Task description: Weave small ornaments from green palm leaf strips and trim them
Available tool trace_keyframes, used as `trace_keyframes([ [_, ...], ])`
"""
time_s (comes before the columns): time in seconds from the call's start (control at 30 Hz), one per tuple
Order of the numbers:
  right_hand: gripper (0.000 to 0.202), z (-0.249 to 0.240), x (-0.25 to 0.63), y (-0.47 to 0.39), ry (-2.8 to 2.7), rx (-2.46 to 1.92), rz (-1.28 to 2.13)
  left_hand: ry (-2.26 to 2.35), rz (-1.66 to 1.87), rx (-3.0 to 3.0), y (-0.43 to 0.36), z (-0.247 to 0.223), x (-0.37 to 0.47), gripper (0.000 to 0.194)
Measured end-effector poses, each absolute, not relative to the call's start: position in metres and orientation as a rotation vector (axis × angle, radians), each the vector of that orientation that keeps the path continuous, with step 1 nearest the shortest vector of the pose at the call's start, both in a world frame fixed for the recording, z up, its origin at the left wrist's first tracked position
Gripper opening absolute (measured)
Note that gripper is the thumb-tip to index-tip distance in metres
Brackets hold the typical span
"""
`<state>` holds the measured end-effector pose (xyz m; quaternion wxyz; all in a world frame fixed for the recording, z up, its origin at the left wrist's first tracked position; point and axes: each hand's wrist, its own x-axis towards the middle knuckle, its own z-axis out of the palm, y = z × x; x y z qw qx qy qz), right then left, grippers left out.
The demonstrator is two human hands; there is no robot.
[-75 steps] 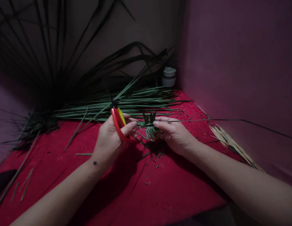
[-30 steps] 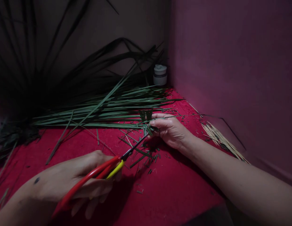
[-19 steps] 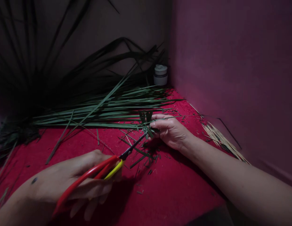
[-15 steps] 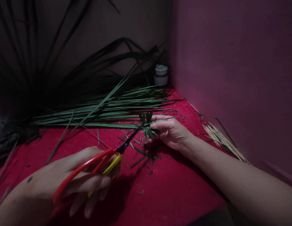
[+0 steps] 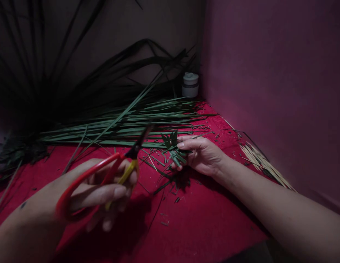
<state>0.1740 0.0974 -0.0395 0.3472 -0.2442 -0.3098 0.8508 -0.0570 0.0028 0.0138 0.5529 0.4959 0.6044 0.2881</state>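
My left hand [image 5: 104,193] is closed around the handles of a pair of scissors [image 5: 115,171], one loop red and the other partly yellow. Their dark blades point up and to the right, slightly blurred and apart from the leaf piece. In my right hand [image 5: 199,151] a small folded piece of green leaf [image 5: 175,155] is pinched between thumb and fingers. Its upper ends are cut into points. Some of the fingers behind it are hidden. Short leaf clippings [image 5: 164,223] are scattered on the red surface below.
Long green leaf strips [image 5: 131,122] lie across the back of the red surface [image 5: 214,219]. A white lidded container [image 5: 190,84] stands in the corner. Thin pale sticks [image 5: 264,164] lie by the purple wall [image 5: 274,73] at right. Dark fronds [image 5: 30,91] rise at left.
The scissors have moved back to the left and up, away from the leaf piece, which their blades met before. The leaf piece is tilted a little differently in my right hand.
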Motion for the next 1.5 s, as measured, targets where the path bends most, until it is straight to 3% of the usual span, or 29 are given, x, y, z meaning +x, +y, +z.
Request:
trace_keyframes([
  [0.23, 0.008, -0.046, 0.171, 0.092, -1.011, -0.588, 2.261, 1.547, 1.132, 1.327, 0.032, 0.011, -0.044, 0.039],
  [0.77, 0.017, -0.045, 0.162, 0.076, -1.154, -0.793, 2.321, 1.401, 0.950, 1.156, 0.025, -0.004, -0.011, 0.035],
  [0.97, 0.022, -0.046, 0.160, 0.074, -1.214, -0.918, 2.128, 1.403, 0.986, 1.120, 0.023, -0.008, -0.007, 0.036],
  [1.5, 0.011, -0.046, 0.159, 0.072, -1.370, -0.955, 2.003, 1.370, 0.947, 1.003, 0.023, -0.015, -0.004, 0.029],
])
